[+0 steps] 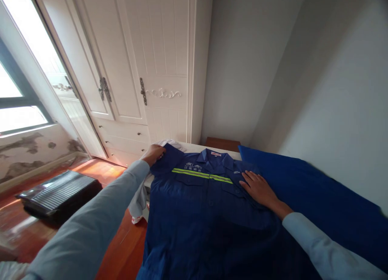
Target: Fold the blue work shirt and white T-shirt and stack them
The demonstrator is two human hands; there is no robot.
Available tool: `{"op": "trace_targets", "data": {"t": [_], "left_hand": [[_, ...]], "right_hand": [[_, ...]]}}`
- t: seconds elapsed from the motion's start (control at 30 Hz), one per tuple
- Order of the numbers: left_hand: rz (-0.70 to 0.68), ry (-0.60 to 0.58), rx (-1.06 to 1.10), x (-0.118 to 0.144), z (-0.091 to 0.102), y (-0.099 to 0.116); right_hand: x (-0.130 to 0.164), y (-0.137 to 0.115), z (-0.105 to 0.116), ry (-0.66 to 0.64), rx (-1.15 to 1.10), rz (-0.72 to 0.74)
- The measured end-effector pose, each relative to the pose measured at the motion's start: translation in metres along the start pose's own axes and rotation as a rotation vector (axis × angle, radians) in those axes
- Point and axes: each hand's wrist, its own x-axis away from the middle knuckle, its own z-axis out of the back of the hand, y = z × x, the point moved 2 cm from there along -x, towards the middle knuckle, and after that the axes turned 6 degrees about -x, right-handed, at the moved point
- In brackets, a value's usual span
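Head view: blue work shirt lies at lower centre; white chest print unreadable. Left hand pinches its shoulder; right hand lies flat, fingers spread, on its chest pocket.

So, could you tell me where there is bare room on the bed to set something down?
The blue sheet lies bare between the shirt and the wall. It is crowded on the shirt: the left hand grips its shoulder, and the right hand lies flat on its chest.

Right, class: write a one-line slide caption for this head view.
Left hand grips the blue work shirt at its shoulder; right hand lies flat on its chest.
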Motion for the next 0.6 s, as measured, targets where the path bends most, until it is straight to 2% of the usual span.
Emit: {"op": "trace_targets", "data": {"t": [0.07,0.17,0.2,0.27,0.33,0.37,0.5,0.6], "left_hand": [[-0.043,-0.139,0.050,0.012,-0.001,0.027],[-0.177,-0.419,0.030,0.024,-0.005,0.061],[-0.243,-0.445,-0.025,0.025,-0.007,0.068],[-0.369,-0.388,-0.165,0.026,-0.013,0.075],[-0.459,-0.273,-0.275,0.027,-0.023,0.070],[-0.502,-0.251,-0.309,0.029,-0.030,0.064],[-0.715,-0.335,-0.467,0.043,-0.067,0.030],[-0.764,-0.366,-0.648,0.048,-0.090,0.005]], "right_hand": [[0.000,0.000,0.001,0.004,0.025,0.005],[0.000,-0.001,0.002,0.007,0.042,0.008],[0.000,-0.001,0.002,0.004,0.045,0.006],[0.000,-0.002,0.003,-0.004,0.046,0.002],[0.000,-0.001,0.002,-0.009,0.034,-0.001],[0.000,-0.001,0.002,-0.010,0.025,-0.002],[0.000,0.001,0.000,-0.005,-0.011,-0.008],[-0.001,0.002,-0.001,-0.013,-0.017,-0.011]]}}
